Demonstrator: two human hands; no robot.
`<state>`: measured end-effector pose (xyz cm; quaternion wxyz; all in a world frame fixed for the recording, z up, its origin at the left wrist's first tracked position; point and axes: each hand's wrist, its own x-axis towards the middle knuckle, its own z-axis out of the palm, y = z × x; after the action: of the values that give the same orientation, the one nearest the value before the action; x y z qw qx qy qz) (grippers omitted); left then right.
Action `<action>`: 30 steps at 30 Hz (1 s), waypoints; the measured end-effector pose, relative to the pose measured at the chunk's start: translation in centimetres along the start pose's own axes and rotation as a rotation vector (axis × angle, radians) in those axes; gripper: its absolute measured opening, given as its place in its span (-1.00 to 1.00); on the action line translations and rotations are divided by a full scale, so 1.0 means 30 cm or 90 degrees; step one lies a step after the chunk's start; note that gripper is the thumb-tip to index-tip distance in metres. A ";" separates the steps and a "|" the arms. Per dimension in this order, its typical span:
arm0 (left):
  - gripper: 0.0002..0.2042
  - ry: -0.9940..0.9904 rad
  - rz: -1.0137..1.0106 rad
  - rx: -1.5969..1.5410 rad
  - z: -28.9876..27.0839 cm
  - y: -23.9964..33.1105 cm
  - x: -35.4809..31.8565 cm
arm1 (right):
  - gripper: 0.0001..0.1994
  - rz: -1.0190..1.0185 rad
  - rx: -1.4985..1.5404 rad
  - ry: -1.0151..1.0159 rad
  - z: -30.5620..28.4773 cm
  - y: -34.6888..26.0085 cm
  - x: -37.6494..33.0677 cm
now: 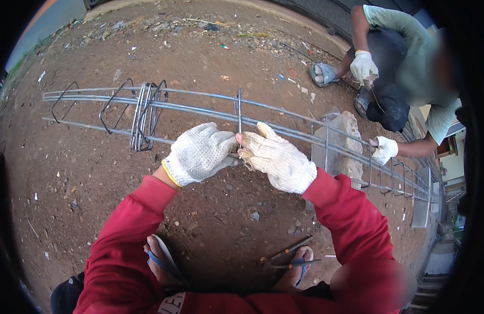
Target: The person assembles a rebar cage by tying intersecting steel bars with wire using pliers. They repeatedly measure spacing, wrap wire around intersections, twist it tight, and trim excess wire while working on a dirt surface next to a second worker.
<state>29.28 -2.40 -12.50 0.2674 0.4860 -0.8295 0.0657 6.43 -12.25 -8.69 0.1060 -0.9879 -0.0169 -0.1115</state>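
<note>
A long cage of steel reinforcing bars (195,108) lies across in front of me, with square stirrups around it. My left hand (200,152), in a white knit glove, has its fingers closed at the near lower part of a single stirrup (239,107). From the other side my right hand (281,159) pinches at the same spot; its glove is frayed and bare fingertips show through. Any tie wire between the fingers is too small to make out. Left of my hands, several stirrups (142,115) stand bunched together on the bars.
Across the cage at the right a co-worker's gloved hand (384,150) touches the bars; the other gloved hand (364,68) holds a thin tool. A concrete block (349,146) sits under the cage. A dark two-legged tool (291,256) lies by my right sandal (304,261).
</note>
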 end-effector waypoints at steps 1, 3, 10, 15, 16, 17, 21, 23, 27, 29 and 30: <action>-0.48 -0.010 -0.002 0.009 -0.002 0.001 -0.003 | -0.56 -0.002 0.001 -0.004 0.001 0.002 -0.002; -0.48 -0.008 0.010 0.021 -0.004 -0.001 -0.006 | -0.54 0.003 0.004 0.000 0.004 0.004 -0.007; -0.56 0.003 0.066 0.024 0.004 -0.008 -0.012 | -0.50 -0.006 0.022 0.024 0.020 0.017 -0.015; -0.68 -0.098 0.000 -0.036 -0.001 -0.009 -0.007 | -0.56 -0.012 0.000 0.008 0.010 0.014 -0.010; -0.70 -0.091 -0.014 -0.067 -0.006 -0.013 -0.003 | -0.57 -0.002 -0.001 0.002 0.008 0.009 -0.009; -0.72 -0.093 -0.029 -0.101 -0.011 -0.019 0.004 | -0.58 0.000 0.006 0.002 0.005 0.006 -0.008; -0.76 -0.103 -0.055 -0.200 -0.029 -0.029 0.023 | -0.57 -0.004 0.033 0.012 0.008 0.009 -0.009; -0.77 -0.101 -0.060 -0.201 -0.032 -0.027 0.025 | -0.55 -0.023 0.067 0.038 0.014 0.024 -0.011; -0.78 -0.098 -0.045 -0.215 -0.035 -0.026 0.022 | -0.53 -0.039 0.096 0.050 0.013 0.037 -0.013; -0.79 -0.090 -0.020 -0.207 -0.036 -0.031 0.025 | -0.56 -0.032 0.067 0.046 0.011 0.015 -0.010; -0.80 -0.116 -0.027 -0.194 -0.039 -0.035 0.028 | -0.57 -0.022 0.013 0.033 0.009 -0.003 -0.006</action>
<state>30.28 -3.17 -11.23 0.2633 0.4609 -0.8402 -0.1106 6.30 -12.10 -8.98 0.1144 -0.9832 -0.0324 -0.1384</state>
